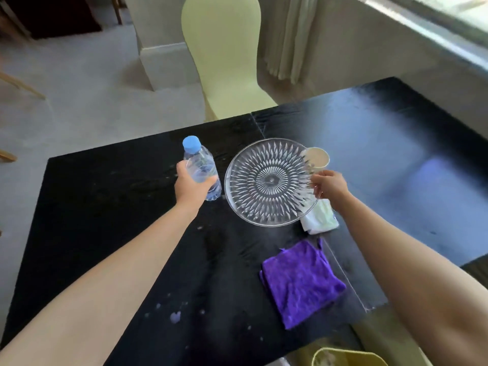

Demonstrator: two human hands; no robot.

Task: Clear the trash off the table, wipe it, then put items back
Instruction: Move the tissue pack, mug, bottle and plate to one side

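Note:
A clear water bottle [200,165] with a blue cap stands on the black table [105,207]; my left hand [191,184] is wrapped around its lower half. My right hand [330,184] pinches the right rim of a round cut-glass plate [269,180], which is tilted up on that side. A paper cup [318,158] sits just behind the plate's rim. Crumpled white tissue [319,220] lies under the plate's near right edge. A folded purple cloth [301,281] rests nearer to me.
Wet spots and white specks [175,317] mark the near tabletop. A pale yellow chair [229,62] stands at the far edge. Another yellow chair back [348,357] shows at the bottom. Grey floor lies to the left.

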